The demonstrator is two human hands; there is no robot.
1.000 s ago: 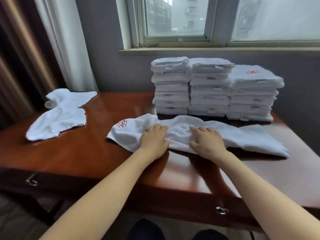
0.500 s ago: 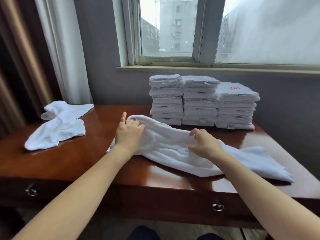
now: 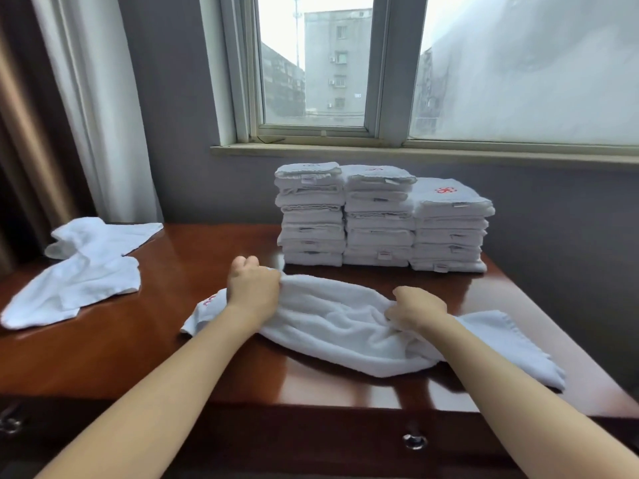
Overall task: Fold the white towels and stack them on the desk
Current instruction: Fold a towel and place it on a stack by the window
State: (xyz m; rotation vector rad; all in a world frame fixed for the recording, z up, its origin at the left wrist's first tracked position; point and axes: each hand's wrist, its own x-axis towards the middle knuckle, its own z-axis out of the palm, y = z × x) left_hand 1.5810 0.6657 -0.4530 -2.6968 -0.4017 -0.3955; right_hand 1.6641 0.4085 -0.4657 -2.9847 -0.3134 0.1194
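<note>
Both hands on rumpled towel

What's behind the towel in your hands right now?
Three stacks of folded towels stand behind the towel on the desk. Whatever lies behind those stacks is covered.

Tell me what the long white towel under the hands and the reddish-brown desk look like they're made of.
The long white cloth towel looks like cotton terry: a matte, nubby pile with soft, drooping folds. The reddish-brown glossy desk looks like lacquered wood or veneer, since its top mirrors the window light. Solid wood or veneer cannot be told from here.
</note>
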